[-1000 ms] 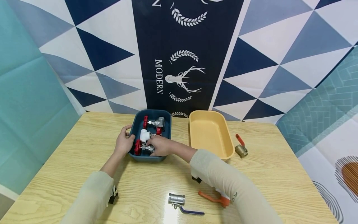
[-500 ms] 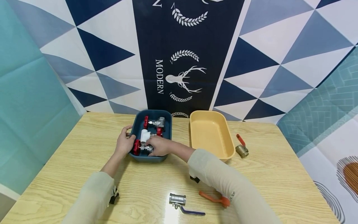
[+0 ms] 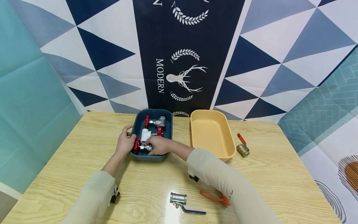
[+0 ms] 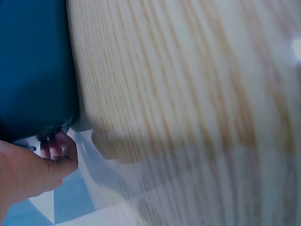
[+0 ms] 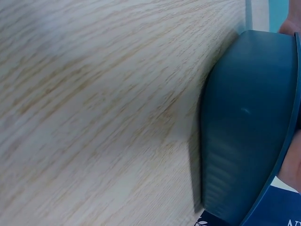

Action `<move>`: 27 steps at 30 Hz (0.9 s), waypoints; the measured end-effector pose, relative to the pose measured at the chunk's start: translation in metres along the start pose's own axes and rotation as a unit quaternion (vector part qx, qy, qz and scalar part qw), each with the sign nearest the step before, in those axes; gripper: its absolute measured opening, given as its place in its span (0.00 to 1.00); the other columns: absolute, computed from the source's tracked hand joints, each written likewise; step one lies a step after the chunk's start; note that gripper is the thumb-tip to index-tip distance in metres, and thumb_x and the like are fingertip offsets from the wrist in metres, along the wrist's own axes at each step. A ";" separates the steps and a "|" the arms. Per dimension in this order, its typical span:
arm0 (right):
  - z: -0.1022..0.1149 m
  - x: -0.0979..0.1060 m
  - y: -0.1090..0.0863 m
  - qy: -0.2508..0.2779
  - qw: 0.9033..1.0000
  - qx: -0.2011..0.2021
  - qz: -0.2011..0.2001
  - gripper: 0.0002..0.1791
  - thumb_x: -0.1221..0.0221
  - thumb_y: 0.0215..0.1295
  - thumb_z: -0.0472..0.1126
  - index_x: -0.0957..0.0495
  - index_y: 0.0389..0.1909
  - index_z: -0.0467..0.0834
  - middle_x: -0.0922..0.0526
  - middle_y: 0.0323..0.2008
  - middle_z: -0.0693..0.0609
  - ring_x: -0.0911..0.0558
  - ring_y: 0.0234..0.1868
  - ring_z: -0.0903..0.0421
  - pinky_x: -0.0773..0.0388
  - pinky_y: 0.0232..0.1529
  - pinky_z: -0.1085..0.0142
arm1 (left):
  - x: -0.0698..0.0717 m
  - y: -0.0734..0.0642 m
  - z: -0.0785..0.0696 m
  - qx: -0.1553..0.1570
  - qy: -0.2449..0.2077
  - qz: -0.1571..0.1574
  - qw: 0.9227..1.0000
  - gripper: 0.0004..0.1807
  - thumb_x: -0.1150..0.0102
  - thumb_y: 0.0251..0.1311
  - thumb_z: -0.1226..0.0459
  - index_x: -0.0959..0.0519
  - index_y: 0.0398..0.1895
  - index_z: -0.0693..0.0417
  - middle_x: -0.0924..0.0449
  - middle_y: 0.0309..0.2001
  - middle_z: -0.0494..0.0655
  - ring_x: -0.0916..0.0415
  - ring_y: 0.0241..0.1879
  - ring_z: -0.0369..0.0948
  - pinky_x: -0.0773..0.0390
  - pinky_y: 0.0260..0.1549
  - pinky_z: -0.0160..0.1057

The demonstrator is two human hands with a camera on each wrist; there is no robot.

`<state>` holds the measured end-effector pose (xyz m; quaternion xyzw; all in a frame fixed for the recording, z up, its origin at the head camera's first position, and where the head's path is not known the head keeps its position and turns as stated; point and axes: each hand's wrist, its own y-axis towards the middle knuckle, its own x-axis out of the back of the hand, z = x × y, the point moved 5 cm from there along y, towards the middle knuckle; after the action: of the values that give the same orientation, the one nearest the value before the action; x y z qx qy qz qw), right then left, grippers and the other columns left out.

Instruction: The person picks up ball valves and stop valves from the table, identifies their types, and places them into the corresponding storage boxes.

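Head view is showing a red-wheeled valve (image 3: 142, 147) lying inside a blue bin (image 3: 149, 158), under the fingers of the right hand (image 3: 158, 145). That hand is pinching the valve's silver body, its red wheel pointing toward the left hand (image 3: 125, 142). The left hand is gripping the bin wall on its own side, thumb lying over the rim and fingers curling outside. Just beyond the right hand's fingertips a white valve (image 3: 145, 136) is lying in the same bin, and farther from both hands a silver valve (image 3: 161, 121) is resting near the far end. From the right wrist, the bin's wall is hiding most of the right hand's grip. A yellow bin (image 3: 211, 135) is standing to the right of the right hand, and farther out on that side a brass valve (image 3: 243, 150) is lying well apart from both hands. Nearer the person than either hand, a blue-levered valve (image 3: 178, 198) is lying on the wooden table (image 3: 148, 185), and an orange lever (image 3: 215, 198) is showing beside the right sleeve (image 3: 221, 172).
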<state>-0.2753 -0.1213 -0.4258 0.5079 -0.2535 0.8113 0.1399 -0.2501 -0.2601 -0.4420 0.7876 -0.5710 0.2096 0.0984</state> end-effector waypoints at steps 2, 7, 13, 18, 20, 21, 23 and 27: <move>-0.001 0.000 0.000 0.003 1.000 -0.003 0.001 0.28 0.37 0.59 0.45 0.28 0.59 0.39 0.25 0.58 0.47 0.27 0.60 0.55 0.31 0.59 0.69 | 0.000 0.000 0.000 -0.001 0.002 -0.001 1.000 0.27 0.58 0.64 0.67 0.41 0.68 0.51 0.32 0.45 0.56 0.30 0.39 0.44 0.30 0.30 0.32; -0.001 -0.002 0.000 0.008 1.000 -0.008 0.003 0.28 0.37 0.59 0.45 0.28 0.59 0.40 0.26 0.59 0.48 0.28 0.61 0.55 0.31 0.59 0.69 | 0.000 -0.001 -0.001 -0.001 0.003 -0.001 1.000 0.27 0.58 0.64 0.68 0.41 0.68 0.51 0.32 0.45 0.56 0.30 0.39 0.43 0.31 0.29 0.32; -0.001 -0.001 0.000 0.012 1.000 -0.014 0.002 0.28 0.37 0.59 0.45 0.28 0.59 0.40 0.26 0.59 0.48 0.28 0.61 0.55 0.31 0.59 0.68 | 0.001 -0.001 -0.001 -0.001 0.004 -0.003 1.000 0.27 0.58 0.64 0.67 0.41 0.68 0.51 0.32 0.44 0.56 0.30 0.38 0.43 0.31 0.29 0.31; 0.000 0.000 -0.001 0.007 1.000 -0.015 -0.003 0.28 0.36 0.58 0.45 0.28 0.58 0.40 0.25 0.58 0.48 0.28 0.61 0.55 0.31 0.59 0.69 | 0.000 -0.001 -0.002 -0.003 0.003 -0.006 1.000 0.27 0.58 0.63 0.67 0.40 0.67 0.50 0.32 0.44 0.55 0.31 0.38 0.42 0.31 0.30 0.32; 0.000 0.000 -0.001 0.005 1.000 -0.013 -0.005 0.28 0.36 0.58 0.45 0.28 0.58 0.40 0.25 0.58 0.48 0.28 0.60 0.55 0.31 0.59 0.68 | 0.000 0.000 -0.001 -0.002 0.003 -0.007 1.000 0.27 0.58 0.63 0.67 0.40 0.67 0.50 0.32 0.44 0.55 0.31 0.38 0.42 0.31 0.30 0.32; 0.000 -0.001 -0.001 0.005 1.000 -0.013 -0.006 0.28 0.36 0.58 0.45 0.28 0.58 0.40 0.25 0.58 0.48 0.28 0.60 0.55 0.31 0.58 0.68 | 0.000 0.000 -0.001 -0.001 0.003 -0.008 1.000 0.27 0.58 0.63 0.68 0.40 0.67 0.50 0.32 0.44 0.55 0.31 0.38 0.43 0.31 0.30 0.32; 0.000 -0.001 -0.001 0.004 1.000 -0.014 -0.006 0.28 0.36 0.58 0.45 0.28 0.58 0.40 0.25 0.58 0.48 0.27 0.60 0.55 0.30 0.58 0.69 | 0.000 0.000 0.000 -0.001 0.004 -0.007 1.000 0.27 0.58 0.63 0.67 0.40 0.67 0.50 0.32 0.43 0.55 0.31 0.38 0.43 0.31 0.30 0.32; 0.000 -0.002 0.000 0.001 1.000 -0.018 -0.007 0.28 0.36 0.57 0.45 0.27 0.58 0.41 0.24 0.57 0.49 0.26 0.58 0.56 0.29 0.55 0.69 | -0.001 0.000 0.001 0.000 0.004 -0.004 1.000 0.27 0.59 0.64 0.67 0.41 0.68 0.50 0.33 0.44 0.55 0.31 0.38 0.43 0.31 0.30 0.32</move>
<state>-0.2744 -0.1209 -0.4276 0.5068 -0.2641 0.8058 0.1551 -0.2501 -0.2602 -0.4434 0.7888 -0.5676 0.2126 0.1019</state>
